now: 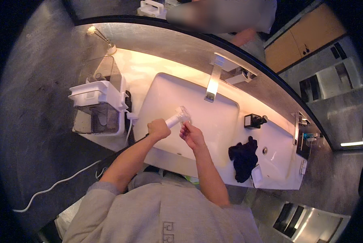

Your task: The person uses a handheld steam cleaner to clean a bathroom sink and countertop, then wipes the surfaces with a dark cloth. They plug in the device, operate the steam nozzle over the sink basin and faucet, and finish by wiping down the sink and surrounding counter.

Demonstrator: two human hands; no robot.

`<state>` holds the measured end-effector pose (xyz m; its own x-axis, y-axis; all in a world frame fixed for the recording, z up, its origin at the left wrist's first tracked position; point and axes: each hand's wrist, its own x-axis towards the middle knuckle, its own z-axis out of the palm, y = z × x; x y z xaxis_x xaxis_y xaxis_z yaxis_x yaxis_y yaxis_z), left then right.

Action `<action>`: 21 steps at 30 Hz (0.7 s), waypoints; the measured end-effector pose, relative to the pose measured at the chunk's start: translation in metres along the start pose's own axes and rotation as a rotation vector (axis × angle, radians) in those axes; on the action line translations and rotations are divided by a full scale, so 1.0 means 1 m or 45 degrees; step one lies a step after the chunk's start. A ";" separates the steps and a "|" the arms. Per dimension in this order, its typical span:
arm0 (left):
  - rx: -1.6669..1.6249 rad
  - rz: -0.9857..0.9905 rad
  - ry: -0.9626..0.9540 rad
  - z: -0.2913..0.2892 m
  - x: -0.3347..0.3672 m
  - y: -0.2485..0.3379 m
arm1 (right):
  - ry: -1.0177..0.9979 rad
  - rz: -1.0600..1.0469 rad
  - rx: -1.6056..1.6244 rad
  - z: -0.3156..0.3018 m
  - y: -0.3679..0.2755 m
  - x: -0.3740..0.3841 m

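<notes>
Above the white sink (169, 87), my left hand (159, 128) is closed round the handle of a white handheld nozzle (174, 121). A dark hose or cord runs from the handle back under my left forearm. The nozzle's head is pale and partly clear, and it points up and to the right. My right hand (193, 135) pinches the near end of that head between thumb and fingers. Behind the nozzle, a chrome faucet (212, 83) reaches over the basin.
Left of the sink stands a white machine (96, 103) with clear smoky tanks. A white cable (58, 186) trails away at the lower left. To the right are a black dispenser bottle (254, 121), a crumpled dark cloth (244, 158) and a second basin (276, 152). A mirror runs along the back.
</notes>
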<state>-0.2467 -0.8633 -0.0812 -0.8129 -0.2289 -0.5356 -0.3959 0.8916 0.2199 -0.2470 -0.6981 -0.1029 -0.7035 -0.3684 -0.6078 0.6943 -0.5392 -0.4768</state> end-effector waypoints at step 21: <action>-0.024 -0.045 -0.020 -0.001 0.008 0.002 | 0.257 -0.202 -0.054 -0.062 -0.076 0.023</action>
<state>-0.2539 -0.8639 -0.0843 -0.7915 -0.2540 -0.5559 -0.4324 0.8755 0.2157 -0.3064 -0.6191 -0.1197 -0.7625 -0.1206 -0.6357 0.5862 -0.5444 -0.6000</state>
